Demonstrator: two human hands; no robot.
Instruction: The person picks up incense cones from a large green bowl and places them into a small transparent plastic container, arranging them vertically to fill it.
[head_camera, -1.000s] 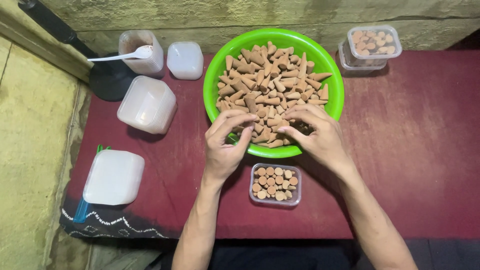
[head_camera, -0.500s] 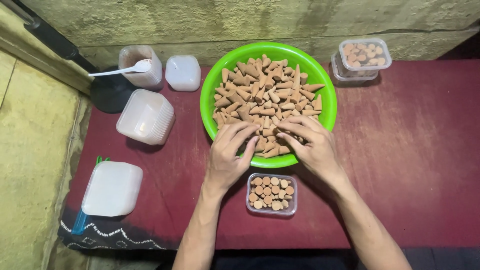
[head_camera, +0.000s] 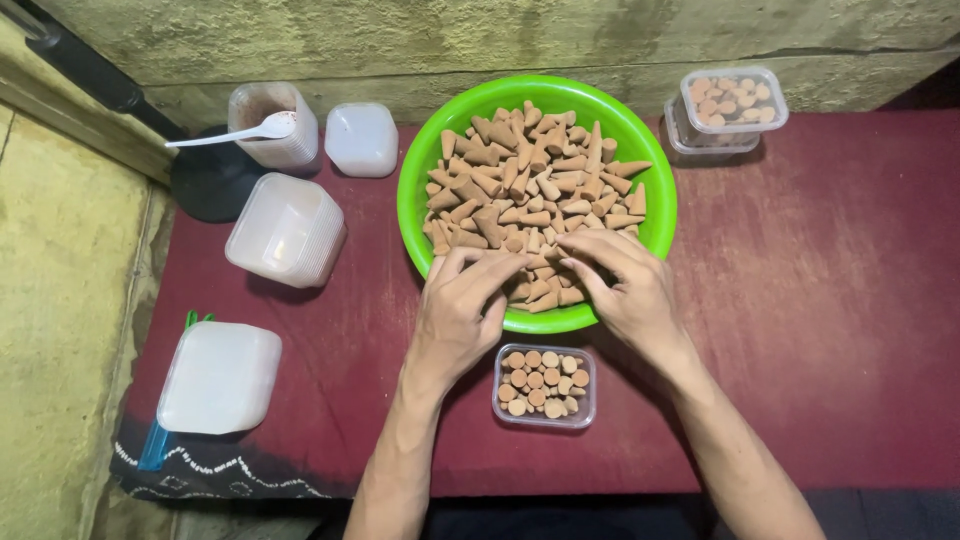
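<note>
At the centre of the frame, a bright green bowl sits heaped with tan cones, and both hands work at its near rim. The left hand has its fingers curled down among the cones at the lower edge of the pile; whether it has pinched any is hidden by the fingers. The right hand lies just beside it, fingers bent over the same cones, its grip likewise impossible to tell. Directly below the bowl, between the two wrists, stands a small clear box packed with cones standing upright, round bases showing. All this rests on a dark red tabletop. At upper right, two stacked clear boxes hold more cones. Toward upper left are a clear cup with a white spoon across it and a small white lid. Left of the bowl lies a stack of lids, and another stack at lower left.
</note>
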